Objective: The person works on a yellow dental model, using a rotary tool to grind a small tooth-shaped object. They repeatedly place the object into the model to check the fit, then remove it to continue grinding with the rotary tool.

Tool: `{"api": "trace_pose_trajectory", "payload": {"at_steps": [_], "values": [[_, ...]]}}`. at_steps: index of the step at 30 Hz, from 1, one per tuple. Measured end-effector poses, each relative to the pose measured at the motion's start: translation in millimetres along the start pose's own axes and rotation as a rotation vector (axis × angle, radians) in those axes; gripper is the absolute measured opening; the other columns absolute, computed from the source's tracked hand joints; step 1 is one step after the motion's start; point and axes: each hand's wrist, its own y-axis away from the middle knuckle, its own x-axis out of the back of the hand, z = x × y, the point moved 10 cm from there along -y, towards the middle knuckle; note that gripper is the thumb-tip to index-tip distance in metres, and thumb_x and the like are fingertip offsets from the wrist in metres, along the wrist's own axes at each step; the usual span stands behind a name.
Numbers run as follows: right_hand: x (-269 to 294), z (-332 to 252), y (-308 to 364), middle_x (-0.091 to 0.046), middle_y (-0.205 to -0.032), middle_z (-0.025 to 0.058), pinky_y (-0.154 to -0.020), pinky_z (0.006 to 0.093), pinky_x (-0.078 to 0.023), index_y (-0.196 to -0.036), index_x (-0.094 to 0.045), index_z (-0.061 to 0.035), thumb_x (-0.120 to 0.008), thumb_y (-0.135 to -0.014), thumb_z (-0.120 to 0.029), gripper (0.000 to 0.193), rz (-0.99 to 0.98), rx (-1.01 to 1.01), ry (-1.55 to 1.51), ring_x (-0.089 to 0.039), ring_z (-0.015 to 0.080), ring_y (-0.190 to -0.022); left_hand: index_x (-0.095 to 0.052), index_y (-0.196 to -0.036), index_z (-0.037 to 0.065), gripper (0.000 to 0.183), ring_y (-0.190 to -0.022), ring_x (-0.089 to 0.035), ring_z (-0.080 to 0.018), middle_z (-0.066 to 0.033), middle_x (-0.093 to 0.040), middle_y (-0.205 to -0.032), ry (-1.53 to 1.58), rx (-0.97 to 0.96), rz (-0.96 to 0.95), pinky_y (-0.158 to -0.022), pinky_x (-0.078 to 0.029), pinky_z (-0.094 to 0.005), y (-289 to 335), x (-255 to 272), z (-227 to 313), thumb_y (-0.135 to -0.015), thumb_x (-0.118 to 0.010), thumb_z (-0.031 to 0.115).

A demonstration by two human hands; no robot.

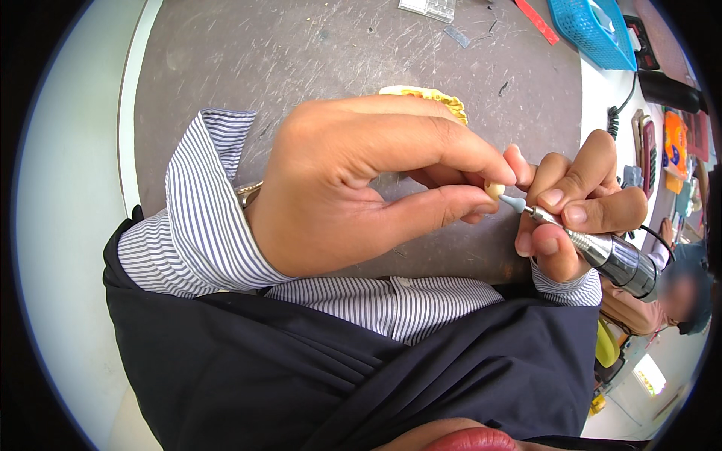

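Between the thumb and forefinger of my left hand (338, 173), a small ivory piece like a dental crown (493, 190) is pinched. My right hand (583, 192) grips a metal rotary handpiece (620, 261) with its fingers wrapped round the front end. From the handpiece a pale blue-grey conical polishing tip (514, 203) points left and meets the crown, or nearly so; contact is too fine to tell. Behind my left hand lies a yellow and cream dental model (436, 95), partly hidden by the fingers.
A scratched grey-brown table (226, 60) spreads under my hands. At the far right stand a blue plastic basket (594, 34) and a red strip (537, 21). A clear-and-white plastic piece (429, 7) lies at the far edge. Another person (662, 301) sits to the right.
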Motion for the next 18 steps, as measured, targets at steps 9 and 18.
{"api": "trace_pose_trajectory", "payload": {"at_steps": [9,18], "values": [[28.1,-0.1,24.6,-0.046,-0.086,0.0086,-0.089,0.0378,-0.049,-0.087,-0.046,-0.0096,-0.065,-0.075,-0.002,0.024,0.013,-0.007,0.008,-0.051,0.0093,-0.054,-0.06,-0.096,-0.005,0.023,-0.078,-0.063,-0.0172,-0.0139,-0.062,-0.088,0.003,0.012,0.008,-0.068,-0.052,-0.0243,-8.8,-34.6,-12.4,-0.073,-0.065,-0.007],[47.7,2.4,43.3,-0.046,-0.087,0.0086,-0.089,0.0367,-0.049,-0.088,-0.046,-0.0094,-0.065,-0.075,-0.003,0.024,0.027,0.006,0.007,-0.051,0.0094,-0.055,-0.06,-0.096,-0.006,0.022,-0.08,-0.064,-0.0185,-0.0155,-0.061,-0.089,0.049,0.05,0.011,-0.069,-0.054,-0.025,-14.8,-59.9,-23.6,-0.074,-0.064,-0.008]]}}
